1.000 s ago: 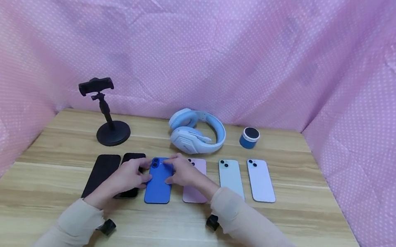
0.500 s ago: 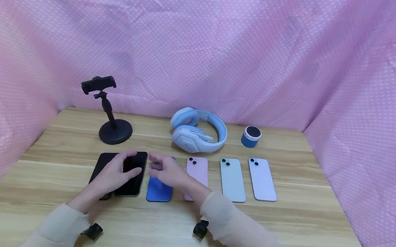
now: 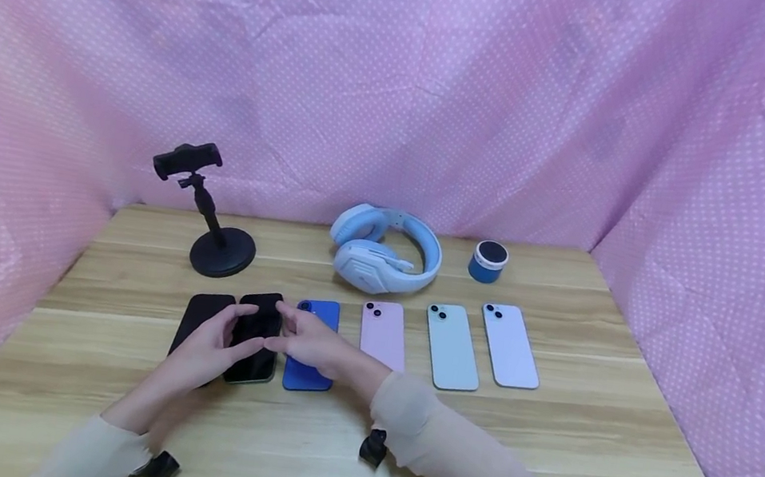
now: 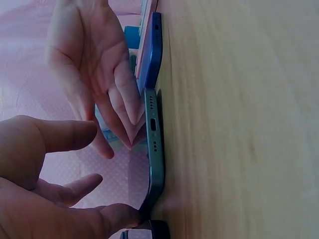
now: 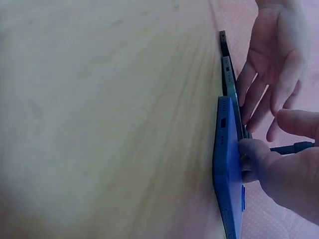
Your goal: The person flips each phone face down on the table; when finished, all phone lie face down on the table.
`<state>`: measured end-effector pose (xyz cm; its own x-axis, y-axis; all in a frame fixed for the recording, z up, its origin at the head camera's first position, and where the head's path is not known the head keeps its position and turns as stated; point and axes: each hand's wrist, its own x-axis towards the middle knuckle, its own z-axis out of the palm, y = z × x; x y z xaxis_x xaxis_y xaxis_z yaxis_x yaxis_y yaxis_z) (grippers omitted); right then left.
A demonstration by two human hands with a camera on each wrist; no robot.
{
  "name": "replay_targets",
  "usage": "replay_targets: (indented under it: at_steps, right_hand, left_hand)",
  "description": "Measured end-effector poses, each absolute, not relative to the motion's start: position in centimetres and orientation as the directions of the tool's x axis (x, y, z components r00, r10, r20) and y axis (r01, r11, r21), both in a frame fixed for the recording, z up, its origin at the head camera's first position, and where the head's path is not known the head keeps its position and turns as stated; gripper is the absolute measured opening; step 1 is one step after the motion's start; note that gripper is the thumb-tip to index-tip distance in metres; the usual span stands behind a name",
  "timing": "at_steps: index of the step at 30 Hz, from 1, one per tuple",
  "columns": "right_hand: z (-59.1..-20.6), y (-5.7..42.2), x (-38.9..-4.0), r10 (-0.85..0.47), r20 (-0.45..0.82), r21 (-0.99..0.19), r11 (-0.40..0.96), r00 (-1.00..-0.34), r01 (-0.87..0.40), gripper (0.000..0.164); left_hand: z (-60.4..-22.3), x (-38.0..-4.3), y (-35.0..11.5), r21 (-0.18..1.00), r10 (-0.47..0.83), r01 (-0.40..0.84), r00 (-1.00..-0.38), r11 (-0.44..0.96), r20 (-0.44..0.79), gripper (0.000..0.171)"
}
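Observation:
Six phones lie in a row on the wooden table. My left hand spans the dark-screened phone, second from the left. One fingertip touches its left edge in the left wrist view, and the thumb hovers above. My right hand reaches over the blue phone, its fingertips at the dark-screened phone's right edge. Neither hand is curled round a phone. The leftmost black phone lies partly under my left hand. To the right are a pink phone, a pale green phone and a white phone.
Behind the row stand a black phone stand, white and light-blue headphones and a small blue speaker. A pink dotted cloth hangs round the table. Each wrist wears a small black camera.
Both hands have moved left from the blue phone to the dark-screened one beside it. The right fingertips lifted off the blue phone and came to the dark-screened phone's right edge.

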<state>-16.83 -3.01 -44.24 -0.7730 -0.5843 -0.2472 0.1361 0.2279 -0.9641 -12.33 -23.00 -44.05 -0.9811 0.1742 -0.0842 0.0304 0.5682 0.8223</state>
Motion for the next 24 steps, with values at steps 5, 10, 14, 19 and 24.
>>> replay_targets:
  at_steps: [5, 10, 14, 19, 24]
  right_hand:
    - [-44.4, -3.3, -16.9, -0.580, -0.265, -0.955, 0.267, -0.770, 0.127, 0.070]
    - [-44.5, -3.5, -16.9, -0.576, -0.295, -0.946, 0.289, -0.762, 0.148, 0.071]
    - [-44.5, -3.7, -16.9, -0.598, -0.298, -0.947, 0.284, -0.744, 0.150, 0.075]
    - [-44.7, -3.4, -17.0, -0.606, -0.312, -0.943, 0.293, -0.732, 0.159, 0.076]
    - [-44.9, -3.1, -17.2, -0.631, -0.297, -0.951, 0.267, -0.717, 0.158, 0.077]
  left_hand:
    - [-44.0, -12.3, -23.7, 0.875, 0.197, -0.038, -0.969, 0.483, -0.152, 0.068]
    - [-44.0, -12.9, -24.7, 0.910, 0.222, -0.109, -0.952, 0.400, -0.212, 0.070]
    - [-44.2, -13.1, -25.4, 0.944, 0.250, -0.145, -0.942, 0.297, -0.223, 0.073]
    - [-44.7, -13.0, -25.4, 0.948, 0.257, -0.145, -0.941, 0.283, -0.220, 0.074]
    - [-45.0, -13.2, -25.4, 0.941, 0.241, -0.149, -0.943, 0.303, -0.227, 0.074]
